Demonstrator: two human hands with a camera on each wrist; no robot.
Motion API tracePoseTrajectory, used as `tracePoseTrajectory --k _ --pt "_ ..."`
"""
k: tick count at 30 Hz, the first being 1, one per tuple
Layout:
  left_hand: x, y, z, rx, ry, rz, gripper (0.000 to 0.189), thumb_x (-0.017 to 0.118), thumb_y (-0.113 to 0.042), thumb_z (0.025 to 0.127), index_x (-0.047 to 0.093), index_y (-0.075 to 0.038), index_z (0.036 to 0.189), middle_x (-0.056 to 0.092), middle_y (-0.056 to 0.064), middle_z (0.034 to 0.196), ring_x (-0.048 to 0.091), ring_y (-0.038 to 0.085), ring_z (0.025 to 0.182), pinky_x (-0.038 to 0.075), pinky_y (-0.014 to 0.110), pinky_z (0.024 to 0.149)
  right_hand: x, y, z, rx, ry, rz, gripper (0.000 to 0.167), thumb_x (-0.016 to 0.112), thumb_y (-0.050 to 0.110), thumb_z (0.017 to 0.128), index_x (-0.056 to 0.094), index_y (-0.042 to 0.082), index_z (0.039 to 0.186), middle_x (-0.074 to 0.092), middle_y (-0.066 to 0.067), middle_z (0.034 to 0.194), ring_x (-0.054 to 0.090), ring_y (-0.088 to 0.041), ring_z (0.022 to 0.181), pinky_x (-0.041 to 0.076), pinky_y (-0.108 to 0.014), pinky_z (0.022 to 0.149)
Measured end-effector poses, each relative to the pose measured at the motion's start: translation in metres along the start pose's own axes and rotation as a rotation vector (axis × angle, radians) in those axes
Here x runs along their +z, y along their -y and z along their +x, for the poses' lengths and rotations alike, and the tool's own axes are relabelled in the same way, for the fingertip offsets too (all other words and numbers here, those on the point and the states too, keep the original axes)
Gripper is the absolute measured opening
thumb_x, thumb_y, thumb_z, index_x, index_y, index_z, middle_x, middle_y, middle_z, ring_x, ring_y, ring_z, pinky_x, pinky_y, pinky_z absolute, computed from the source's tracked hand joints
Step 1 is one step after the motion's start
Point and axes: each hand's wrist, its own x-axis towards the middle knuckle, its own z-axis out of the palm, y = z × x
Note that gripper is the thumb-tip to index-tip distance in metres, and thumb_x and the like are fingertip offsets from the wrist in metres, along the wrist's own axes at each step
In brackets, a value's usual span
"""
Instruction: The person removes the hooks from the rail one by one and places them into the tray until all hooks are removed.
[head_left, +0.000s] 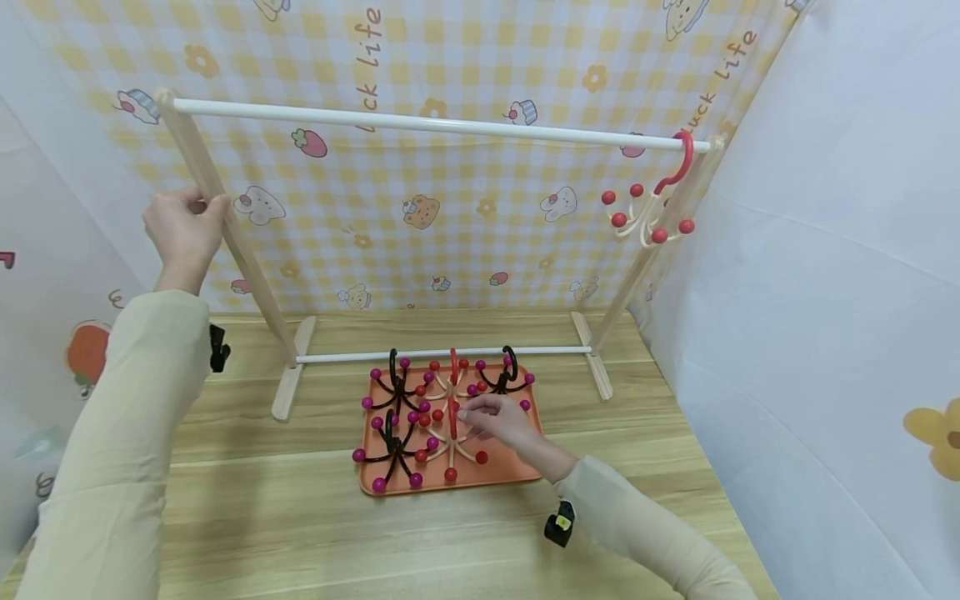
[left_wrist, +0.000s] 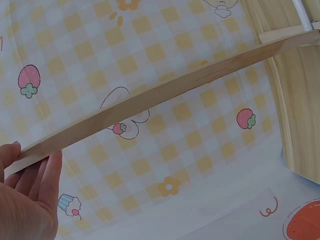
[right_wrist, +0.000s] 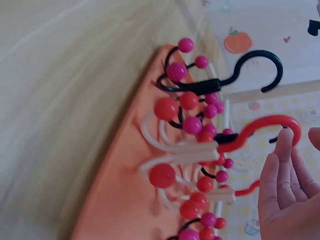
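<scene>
My left hand grips the left wooden post of a rack, thumb on one side and fingers on the other. Over an orange tray, my right hand has its fairly straight fingers at the red hook of a cream multi-arm hanger with red ball tips. In the right wrist view the fingertips meet or nearly meet that red hook, while the thumb stands apart. Another cream hanger and several black hangers with magenta balls stand upright on the tray.
A red-hooked cream hanger hangs at the right end of the rack's white top rod. A lower white rod runs behind the tray, between wooden feet. Patterned cloth stands behind, with pale walls at both sides.
</scene>
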Motion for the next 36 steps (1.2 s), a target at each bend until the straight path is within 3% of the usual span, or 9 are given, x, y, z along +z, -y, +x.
tracePoseTrajectory --k 5,7,10,12,15,21,24,25,36 --pt "0.000 0.000 0.000 -0.004 0.003 -0.002 0.045 0.047 -0.037 0.088 0.056 -0.006 0.118 0.059 0.009 0.111 0.034 0.019 0.119 0.037 0.027 0.082 -0.012 0.016 -0.001 -0.032 -0.041 -0.020 0.025 0.058 0.012 0.085 0.057 -0.008 0.101 0.063 -0.010 0.085 0.059 -0.016 0.066 0.049 -0.033 0.064" --pt "0.000 0.000 0.000 -0.004 0.001 0.000 0.045 0.047 -0.037 0.087 0.056 -0.006 0.118 0.060 0.007 0.109 0.037 0.020 0.117 0.038 0.024 0.077 -0.019 0.014 0.005 -0.031 -0.068 -0.028 0.026 0.059 0.014 0.085 0.058 -0.006 0.101 0.063 -0.012 0.088 0.060 -0.020 0.069 0.049 -0.034 0.065" --pt "0.000 0.001 0.000 -0.001 -0.006 0.001 0.045 0.048 -0.037 0.087 0.058 -0.005 0.116 0.063 0.004 0.104 0.040 0.020 0.115 0.037 0.019 0.069 -0.031 0.005 0.018 -0.059 -0.095 -0.033 0.027 0.062 0.019 0.083 0.059 -0.002 0.100 0.063 -0.013 0.091 0.061 -0.027 0.074 0.049 -0.038 0.067" --pt "0.000 0.001 0.000 0.005 -0.010 0.003 0.044 0.048 -0.037 0.087 0.058 -0.004 0.115 0.063 0.002 0.101 0.040 0.020 0.115 0.036 0.017 0.066 -0.046 -0.020 0.040 -0.124 -0.080 -0.001 0.026 0.064 0.025 0.081 0.061 0.004 0.097 0.064 -0.010 0.090 0.061 -0.024 0.073 0.049 -0.035 0.065" --pt "0.000 0.001 0.000 0.007 -0.011 0.004 0.045 0.048 -0.037 0.087 0.058 -0.004 0.115 0.064 0.001 0.100 0.041 0.021 0.115 0.036 0.017 0.065 -0.056 -0.018 0.046 -0.132 -0.104 -0.009 0.027 0.064 0.028 0.081 0.062 0.007 0.096 0.063 -0.009 0.090 0.061 -0.025 0.073 0.049 -0.036 0.066" --pt "0.000 0.001 0.000 0.015 -0.017 -0.001 0.044 0.048 -0.036 0.087 0.059 -0.003 0.114 0.060 -0.010 0.079 0.041 0.021 0.114 0.035 0.017 0.066 -0.068 0.023 0.031 -0.073 -0.177 -0.020 0.033 0.063 0.025 0.082 0.059 0.002 0.106 0.062 -0.013 0.096 0.061 -0.026 0.079 0.048 -0.036 0.071" --pt "0.000 0.002 -0.001 0.015 -0.019 -0.002 0.044 0.048 -0.036 0.087 0.059 -0.003 0.114 0.060 -0.010 0.079 0.042 0.021 0.113 0.036 0.017 0.064 -0.077 0.037 0.027 -0.080 -0.187 -0.022 0.034 0.063 0.026 0.082 0.058 0.003 0.107 0.061 -0.015 0.099 0.061 -0.022 0.079 0.048 -0.034 0.072" --pt "0.000 0.002 -0.001 0.015 -0.020 -0.003 0.044 0.048 -0.036 0.087 0.059 -0.003 0.114 0.060 -0.011 0.078 0.042 0.021 0.113 0.035 0.016 0.063 -0.075 0.055 0.017 -0.039 -0.216 -0.045 0.034 0.061 0.023 0.083 0.057 0.000 0.108 0.059 -0.018 0.102 0.060 -0.025 0.081 0.047 -0.036 0.075" --pt "0.000 0.001 0.000 0.007 -0.014 0.001 0.044 0.048 -0.037 0.087 0.059 -0.005 0.115 0.064 0.001 0.098 0.040 0.020 0.115 0.037 0.019 0.068 -0.103 0.081 0.017 -0.098 -0.262 -0.055 0.039 0.062 0.025 0.083 0.056 -0.001 0.110 0.058 -0.019 0.105 0.061 -0.020 0.077 0.047 -0.037 0.076"
